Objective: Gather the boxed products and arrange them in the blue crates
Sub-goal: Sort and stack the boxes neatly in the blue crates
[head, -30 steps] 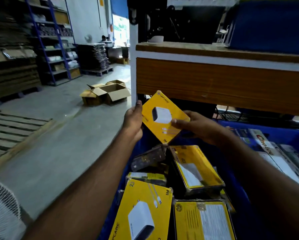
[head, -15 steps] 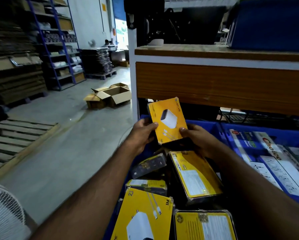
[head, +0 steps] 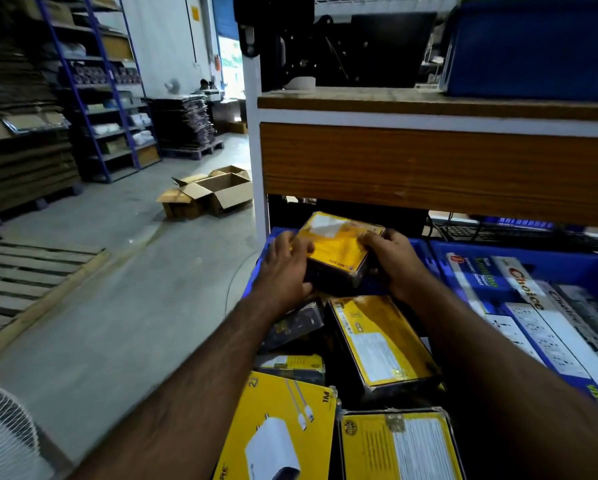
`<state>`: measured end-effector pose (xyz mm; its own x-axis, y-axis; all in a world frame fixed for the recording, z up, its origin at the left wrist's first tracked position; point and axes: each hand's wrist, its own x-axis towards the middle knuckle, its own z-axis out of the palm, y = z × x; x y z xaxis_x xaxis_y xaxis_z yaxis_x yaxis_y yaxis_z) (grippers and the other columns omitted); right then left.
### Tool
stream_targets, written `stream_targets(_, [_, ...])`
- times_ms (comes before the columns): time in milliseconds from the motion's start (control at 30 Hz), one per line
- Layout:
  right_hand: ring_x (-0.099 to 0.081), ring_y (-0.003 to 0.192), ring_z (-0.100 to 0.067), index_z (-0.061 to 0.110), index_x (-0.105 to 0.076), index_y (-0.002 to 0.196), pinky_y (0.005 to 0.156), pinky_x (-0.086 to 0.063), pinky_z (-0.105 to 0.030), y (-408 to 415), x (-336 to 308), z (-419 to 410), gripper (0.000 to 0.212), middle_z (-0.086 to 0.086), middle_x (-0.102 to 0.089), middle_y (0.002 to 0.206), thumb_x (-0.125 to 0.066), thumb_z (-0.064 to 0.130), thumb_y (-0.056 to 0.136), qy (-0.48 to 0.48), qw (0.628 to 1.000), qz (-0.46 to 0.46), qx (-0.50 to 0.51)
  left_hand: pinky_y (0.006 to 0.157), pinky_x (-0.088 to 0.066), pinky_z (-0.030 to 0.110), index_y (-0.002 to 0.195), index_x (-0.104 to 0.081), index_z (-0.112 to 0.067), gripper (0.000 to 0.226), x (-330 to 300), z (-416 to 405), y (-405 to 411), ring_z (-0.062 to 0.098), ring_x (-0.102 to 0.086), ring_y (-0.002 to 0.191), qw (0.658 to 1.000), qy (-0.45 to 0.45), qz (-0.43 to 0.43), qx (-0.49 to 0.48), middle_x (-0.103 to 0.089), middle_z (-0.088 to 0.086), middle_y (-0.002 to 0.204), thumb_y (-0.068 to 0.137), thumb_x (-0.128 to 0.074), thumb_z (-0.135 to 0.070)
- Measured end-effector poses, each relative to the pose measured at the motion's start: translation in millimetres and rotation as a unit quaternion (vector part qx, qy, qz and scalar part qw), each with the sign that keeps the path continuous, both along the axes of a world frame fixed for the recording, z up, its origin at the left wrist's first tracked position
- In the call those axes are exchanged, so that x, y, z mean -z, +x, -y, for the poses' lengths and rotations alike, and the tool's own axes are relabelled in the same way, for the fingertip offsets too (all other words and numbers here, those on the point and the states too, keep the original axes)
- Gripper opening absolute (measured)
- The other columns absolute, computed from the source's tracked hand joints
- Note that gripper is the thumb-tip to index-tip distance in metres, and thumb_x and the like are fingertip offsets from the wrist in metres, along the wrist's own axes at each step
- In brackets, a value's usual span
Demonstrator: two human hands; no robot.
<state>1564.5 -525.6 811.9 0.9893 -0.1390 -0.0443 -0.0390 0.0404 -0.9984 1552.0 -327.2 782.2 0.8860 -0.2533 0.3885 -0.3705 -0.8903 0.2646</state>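
Observation:
A yellow and black charger box (head: 339,249) lies flat at the far end of a blue crate (head: 425,252), its label side up. My left hand (head: 285,268) grips its left edge and my right hand (head: 392,261) grips its right edge. Nearer to me the same crate holds several more yellow charger boxes, among them one tilted box (head: 380,341), one with a white adapter picture (head: 283,427) and one label-up box (head: 397,448). A second blue crate (head: 519,268) to the right holds long white and blue power-strip boxes (head: 532,327).
A wooden shelf board (head: 429,168) hangs low over the far ends of the crates. Open cardboard cartons (head: 211,194) sit on the concrete floor to the left. A wooden pallet (head: 24,271) lies further left and a white fan (head: 3,431) stands at the bottom left.
The yellow box was held upright in the air with its front facing me. It now lies flat and lower at the crate's far end, with both hands still on it.

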Motion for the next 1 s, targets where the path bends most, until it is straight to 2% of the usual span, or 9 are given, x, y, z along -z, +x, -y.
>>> stream_targets(167, [-0.068,0.093,-0.025,0.013,-0.054,0.12,0.074,-0.058,-0.036,0,5,4,0.03,-0.011,-0.066,0.111,-0.064,0.013,0.091,-0.008,0.999,0.032,-0.001,0.089,-0.045,0.033,0.126,-0.04,-0.015,0.041,-7,3,-2,0.024,-0.052,0.11,0.963,-0.204,-0.173,-0.037,-0.046,0.008,0.121,0.089,-0.06,-0.017])
stream_targets(300, [-0.067,0.099,-0.028,0.016,-0.051,0.124,0.084,-0.057,-0.046,0,6,6,0.035,-0.009,-0.064,0.115,-0.063,0.014,0.092,0.013,0.999,0.032,-0.005,0.072,-0.054,0.028,0.112,-0.055,-0.014,0.016,-25,7,3,0.017,-0.068,0.085,0.671,-0.614,-0.416,0.004,-0.065,0.012,0.109,0.097,-0.049,-0.011])
stream_targets(400, [-0.066,0.099,-0.026,0.013,-0.048,0.126,0.076,-0.059,-0.042,1,11,1,0.039,-0.011,-0.063,0.118,-0.064,0.013,0.091,0.041,0.999,0.02,0.017,0.09,-0.053,0.041,0.123,-0.056,-0.011,0.027,-28,5,8,0.034,-0.063,0.106,0.599,-0.655,-0.46,0.031,-0.06,0.02,0.126,0.097,-0.055,-0.018])
stream_targets(500, [-0.065,0.097,-0.027,0.01,-0.043,0.126,0.057,-0.059,-0.038,2,11,-2,0.043,-0.014,-0.059,0.119,-0.065,0.01,0.09,0.11,0.994,-0.018,-0.002,0.092,-0.052,0.049,0.132,-0.046,-0.007,0.042,-24,19,7,0.035,-0.065,0.103,0.635,-0.64,-0.43,0.041,-0.063,0.018,0.126,0.094,-0.061,-0.011])
stream_targets(567, [-0.065,0.097,-0.028,0.006,-0.04,0.127,0.062,-0.061,-0.042,0,9,-2,0.049,-0.018,-0.059,0.12,-0.068,0.01,0.087,0.076,0.995,-0.046,-0.037,0.085,-0.056,0.048,0.13,-0.035,-0.013,0.046,-25,24,9,0.033,-0.064,0.105,0.679,-0.646,-0.348,0.018,-0.06,0.016,0.126,0.092,-0.061,-0.007])
stream_targets(633, [-0.059,0.108,-0.029,0.004,-0.039,0.129,0.085,-0.056,-0.046,1,12,0,0.06,-0.02,-0.054,0.127,-0.075,0.014,0.082,-0.14,0.99,0.016,-0.006,0.079,-0.056,0.038,0.137,-0.035,-0.024,0.052,-27,17,15,0.027,-0.06,0.11,0.792,-0.561,-0.239,0.021,-0.054,0.009,0.129,0.093,-0.059,-0.008])
stream_targets(733, [-0.029,0.139,-0.033,0.009,-0.025,0.148,0.112,-0.031,-0.04,4,4,2,0.086,-0.02,-0.026,0.15,-0.076,0.014,0.079,-0.399,0.884,0.242,0.037,0.088,-0.051,0.036,0.134,-0.051,-0.029,0.046,-33,6,21,0.018,-0.05,0.118,0.92,-0.357,-0.132,0.096,-0.05,0.0,0.133,0.093,-0.057,-0.011])
stream_targets(833, [-0.033,0.136,-0.037,0.025,-0.024,0.152,0.108,-0.036,-0.046,16,-16,-1,0.08,-0.016,-0.032,0.151,-0.068,0.019,0.085,-0.526,0.794,0.304,-0.023,0.088,-0.052,0.042,0.118,-0.055,-0.043,0.043,-33,6,26,0.018,-0.047,0.12,0.962,-0.237,-0.095,0.101,-0.05,-0.004,0.131,0.088,-0.06,-0.013])
stream_targets(1000, [-0.041,0.12,-0.034,0.021,-0.035,0.147,0.095,-0.044,-0.042,32,-19,-4,0.063,-0.014,-0.046,0.132,-0.062,0.025,0.09,-0.7,0.67,0.196,-0.152,0.09,-0.05,0.031,0.119,-0.054,-0.024,0.043,-21,2,28,0.019,-0.054,0.115,0.95,-0.279,-0.1,0.094,-0.057,-0.001,0.122,0.082,-0.063,-0.004])
